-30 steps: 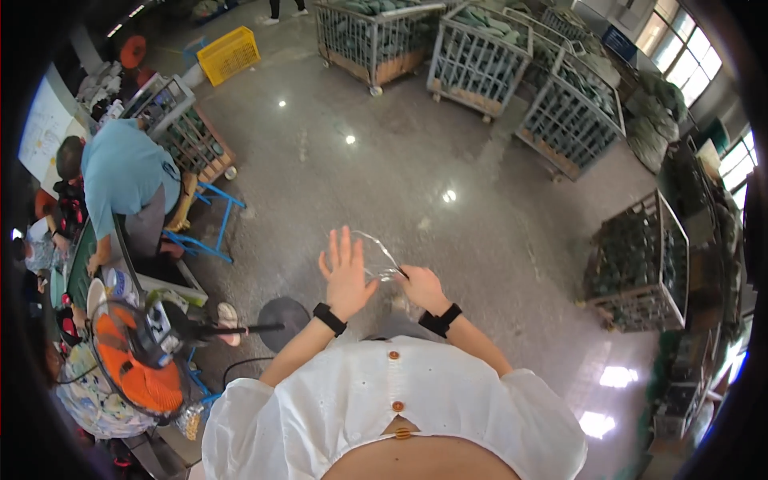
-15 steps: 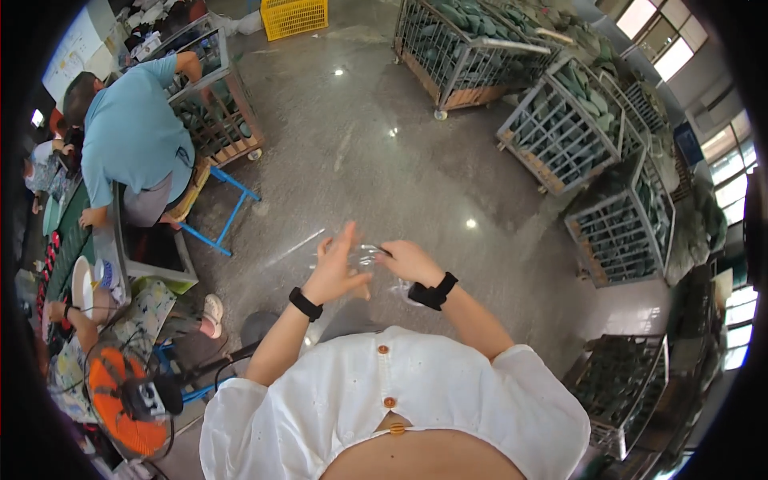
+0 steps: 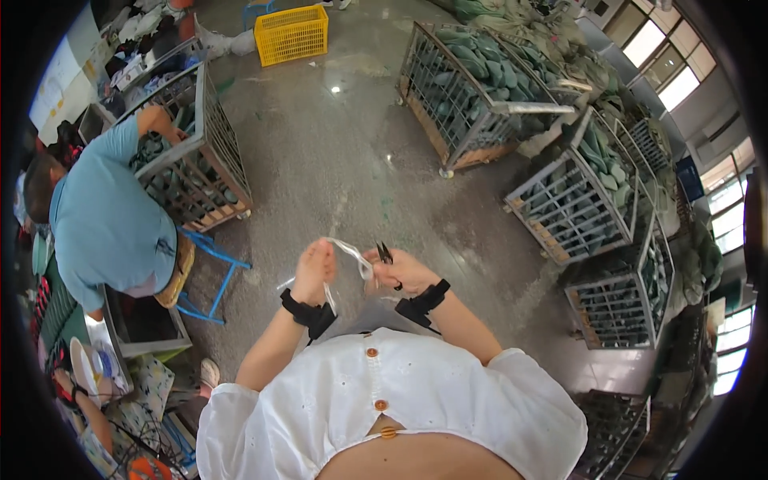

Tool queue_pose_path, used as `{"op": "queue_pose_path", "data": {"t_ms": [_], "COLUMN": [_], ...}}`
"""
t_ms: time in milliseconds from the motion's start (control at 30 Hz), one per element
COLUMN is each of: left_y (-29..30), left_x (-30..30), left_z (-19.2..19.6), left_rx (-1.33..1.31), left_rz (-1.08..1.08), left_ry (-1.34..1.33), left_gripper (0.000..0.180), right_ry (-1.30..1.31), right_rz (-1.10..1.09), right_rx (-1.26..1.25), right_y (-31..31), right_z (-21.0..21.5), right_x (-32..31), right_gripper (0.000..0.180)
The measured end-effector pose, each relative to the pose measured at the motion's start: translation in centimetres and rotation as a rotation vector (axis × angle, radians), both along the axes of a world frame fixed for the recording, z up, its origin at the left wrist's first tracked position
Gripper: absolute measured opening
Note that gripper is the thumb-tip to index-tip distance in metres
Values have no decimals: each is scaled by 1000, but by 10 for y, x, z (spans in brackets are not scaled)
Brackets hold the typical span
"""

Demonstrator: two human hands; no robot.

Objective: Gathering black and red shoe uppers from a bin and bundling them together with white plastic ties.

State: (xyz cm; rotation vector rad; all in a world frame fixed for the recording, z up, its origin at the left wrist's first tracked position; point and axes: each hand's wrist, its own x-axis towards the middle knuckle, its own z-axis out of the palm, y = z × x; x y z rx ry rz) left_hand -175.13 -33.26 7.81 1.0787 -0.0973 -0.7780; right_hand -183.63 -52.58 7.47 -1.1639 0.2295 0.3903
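Observation:
My left hand [image 3: 313,272] is closed in a fist around a clear plastic strip or twisted bag [image 3: 347,249]. One part of this plastic hangs down beside the left wrist. The rest arches across to my right hand [image 3: 410,274], where it ends in a loop at the fingers. My right hand also holds a small pair of black thread snips [image 3: 385,254], blades pointing up and away from me. Both hands are in front of my waist, a short gap apart, and each wrist wears a black band.
A person in a blue shirt [image 3: 112,212] sits on a blue-framed stool [image 3: 212,276] at left, reaching into a wheeled metal cage cart [image 3: 220,152]. More cage carts of grey-green pieces [image 3: 480,104] stand at right. A yellow crate [image 3: 291,38] sits on the floor ahead. An orange fan [image 3: 149,469] is lower left.
My left hand, earlier with fingers spread, has closed on the plastic, which is now bunched into a narrow strip. The snips show more clearly. The carts and seated person have shifted in view.

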Motion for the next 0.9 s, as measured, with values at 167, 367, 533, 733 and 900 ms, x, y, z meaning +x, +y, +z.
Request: {"op": "queue_pose_path", "data": {"t_ms": [167,367,533,733,900], "left_y": [-57,-90,-108,-93,-102], "left_x": [137,257,325,459,564], "left_z": [-11,-12,27,4,-18], "left_rx": [266,919,443,585,662], "left_rz": [231,-252,-245,329,314], "left_ry": [-144,-1109,-685,-928,-841], "left_gripper": [28,16,19,17,18], "right_ry": [-218,-539,-513,-338,89], "right_rz": [10,291,150,516,194], "right_rx": [-497,-670,-738,-342,142], "right_y": [-63,-102,-145,-93,-77], "right_z": [-48,38,42,5,-8], "right_x": [98,256,436,565,671], "right_gripper": [21,22,25,20,25]}}
